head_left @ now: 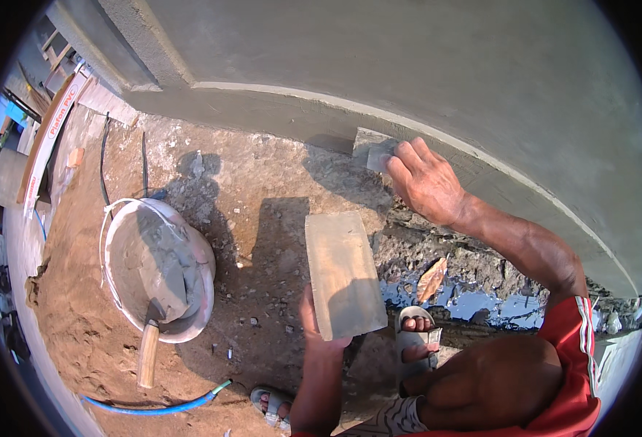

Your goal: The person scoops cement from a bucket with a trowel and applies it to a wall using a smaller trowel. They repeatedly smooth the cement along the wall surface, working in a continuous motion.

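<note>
My right hand point(428, 182) is closed on a flat grey scraper point(372, 149), pinched between thumb and fingers. The scraper's blade lies close to the low band of the grey plastered wall point(423, 51), under a narrow raised ledge; whether it touches is unclear. My left hand point(309, 312) grips a rectangular, mortar-stained board point(345, 273) from below, tilted face up. Most of the left fingers are hidden beneath it. To the left stands a white bucket point(203, 280) with wet grey mortar point(142, 244) inside. A trowel point(148, 353) rests in it, its wooden handle over the rim.
A blue hose point(157, 410) lies at the lower left. Dark cables point(104, 164) run behind the bucket. Dark water point(481, 304) and a dry brown leaf point(431, 280) lie along the wall's foot, near my sandalled foot point(417, 339). A long carton point(53, 138) stands far left.
</note>
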Demonstrator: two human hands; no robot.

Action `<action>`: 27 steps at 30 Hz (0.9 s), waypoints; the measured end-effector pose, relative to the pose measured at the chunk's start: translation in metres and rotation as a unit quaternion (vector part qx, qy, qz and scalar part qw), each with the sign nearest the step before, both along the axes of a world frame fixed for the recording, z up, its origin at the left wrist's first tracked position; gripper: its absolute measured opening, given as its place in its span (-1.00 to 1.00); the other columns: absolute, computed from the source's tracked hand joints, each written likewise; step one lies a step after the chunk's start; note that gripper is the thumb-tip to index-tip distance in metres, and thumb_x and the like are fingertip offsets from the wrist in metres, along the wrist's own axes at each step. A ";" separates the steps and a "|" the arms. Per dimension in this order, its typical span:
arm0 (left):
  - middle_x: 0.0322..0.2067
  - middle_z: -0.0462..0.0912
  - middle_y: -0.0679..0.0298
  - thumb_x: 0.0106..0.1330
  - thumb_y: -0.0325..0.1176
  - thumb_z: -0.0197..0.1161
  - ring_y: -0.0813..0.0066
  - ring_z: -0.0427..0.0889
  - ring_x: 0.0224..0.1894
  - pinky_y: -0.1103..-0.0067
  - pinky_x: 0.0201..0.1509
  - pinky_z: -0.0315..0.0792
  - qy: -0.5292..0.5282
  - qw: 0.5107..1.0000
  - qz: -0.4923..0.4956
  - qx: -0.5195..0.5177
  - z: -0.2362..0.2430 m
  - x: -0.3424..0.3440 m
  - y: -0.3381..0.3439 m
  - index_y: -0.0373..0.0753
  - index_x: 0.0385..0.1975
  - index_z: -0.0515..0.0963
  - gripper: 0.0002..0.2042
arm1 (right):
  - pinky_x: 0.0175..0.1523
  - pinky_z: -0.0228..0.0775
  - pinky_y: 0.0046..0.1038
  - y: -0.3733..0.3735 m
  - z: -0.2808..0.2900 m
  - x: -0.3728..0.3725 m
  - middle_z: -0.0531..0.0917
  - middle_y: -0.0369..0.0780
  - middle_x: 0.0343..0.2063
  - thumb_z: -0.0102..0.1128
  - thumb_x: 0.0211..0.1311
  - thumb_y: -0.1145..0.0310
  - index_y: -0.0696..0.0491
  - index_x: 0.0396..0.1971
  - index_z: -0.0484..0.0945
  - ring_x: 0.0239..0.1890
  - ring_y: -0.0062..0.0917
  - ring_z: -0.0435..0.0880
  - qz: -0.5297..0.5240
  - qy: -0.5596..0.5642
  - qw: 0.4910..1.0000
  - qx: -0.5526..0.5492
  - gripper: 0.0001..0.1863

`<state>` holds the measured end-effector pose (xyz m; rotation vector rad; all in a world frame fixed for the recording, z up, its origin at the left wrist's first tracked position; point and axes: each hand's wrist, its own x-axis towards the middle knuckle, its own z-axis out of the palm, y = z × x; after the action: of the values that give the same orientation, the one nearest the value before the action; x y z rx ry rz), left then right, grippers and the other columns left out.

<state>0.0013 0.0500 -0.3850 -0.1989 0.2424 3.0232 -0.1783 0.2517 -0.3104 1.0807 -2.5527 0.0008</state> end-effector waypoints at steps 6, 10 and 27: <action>0.04 0.56 0.10 0.42 -0.10 -0.17 0.20 0.60 0.02 0.30 0.10 0.49 0.014 1.000 -0.002 -0.002 -0.006 -0.002 0.005 -0.33 0.16 0.38 -0.51 | -0.21 0.49 -0.32 0.003 0.005 -0.008 0.37 -0.18 -0.32 0.21 0.04 0.49 0.10 -0.25 0.38 -0.22 -0.34 0.41 -0.013 0.017 1.000 0.017 -0.73; 0.03 0.56 0.09 0.41 -0.09 -0.14 0.20 0.59 0.03 0.30 0.09 0.49 -0.008 1.000 -0.003 0.005 0.002 0.000 0.006 -0.33 0.15 0.39 -0.51 | -0.15 0.54 -0.37 -0.002 -0.004 0.002 0.41 -0.19 -0.27 0.16 0.10 0.50 0.08 -0.23 0.39 -0.19 -0.38 0.45 0.011 -0.024 0.999 0.031 -0.77; -0.03 0.58 0.10 0.45 -0.15 -0.13 0.24 0.62 -0.04 0.31 0.00 0.56 -0.052 0.998 -0.012 0.028 -0.008 0.008 -0.008 -0.33 0.14 0.37 -0.56 | -0.12 0.59 -0.40 -0.070 0.014 -0.040 0.45 -0.12 -0.26 0.20 0.02 0.54 0.15 -0.21 0.39 -0.19 -0.35 0.50 0.013 0.028 0.999 0.014 -0.71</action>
<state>0.0090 0.0418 -0.3934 -0.3458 0.1504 2.9806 -0.2179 0.1813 -0.2969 1.1085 -2.4966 -0.0577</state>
